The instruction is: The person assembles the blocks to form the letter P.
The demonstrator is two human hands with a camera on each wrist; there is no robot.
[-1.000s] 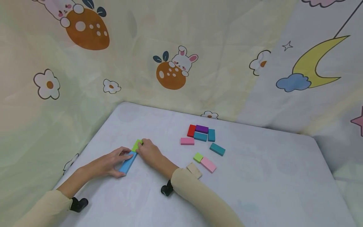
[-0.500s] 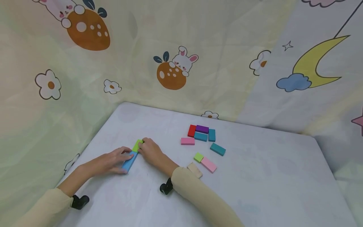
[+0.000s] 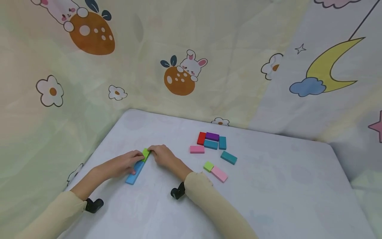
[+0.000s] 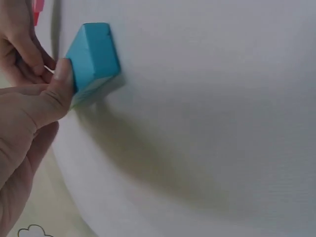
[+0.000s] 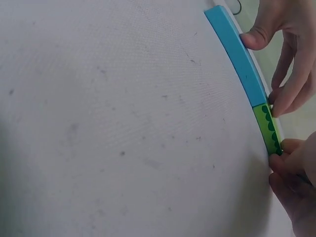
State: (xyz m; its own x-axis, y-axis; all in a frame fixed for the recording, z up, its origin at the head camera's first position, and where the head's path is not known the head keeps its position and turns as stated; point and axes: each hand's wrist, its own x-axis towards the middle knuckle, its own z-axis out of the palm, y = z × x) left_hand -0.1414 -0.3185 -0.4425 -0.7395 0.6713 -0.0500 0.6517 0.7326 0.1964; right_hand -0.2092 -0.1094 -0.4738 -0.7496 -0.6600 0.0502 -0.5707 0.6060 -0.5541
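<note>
A long blue block [image 3: 133,178] and a shorter green block [image 3: 146,154] lie end to end on the white table at the left. Dark green scallops run along the green block's edge in the right wrist view. My left hand [image 3: 123,163] is on the blue block's left side; its thumb touches that long side and its fingertips reach the joint with the green one. At the green block's far end, my right hand [image 3: 162,156] pinches the corner between thumb and fingers. In the left wrist view the blue block [image 4: 96,54] shows beside the left thumb.
Right of the hands lie red [image 3: 201,138], purple [image 3: 212,136] and several teal blocks [image 3: 228,157]. Pink blocks [image 3: 219,174] and a small green block [image 3: 208,166] are near them. A printed cloth [image 3: 134,59] hangs behind the table [image 3: 283,186].
My left thumb has moved up from the blue block's near end, and the left fingers have shifted toward the joint. My right hand has turned slightly at the green block's far end.
</note>
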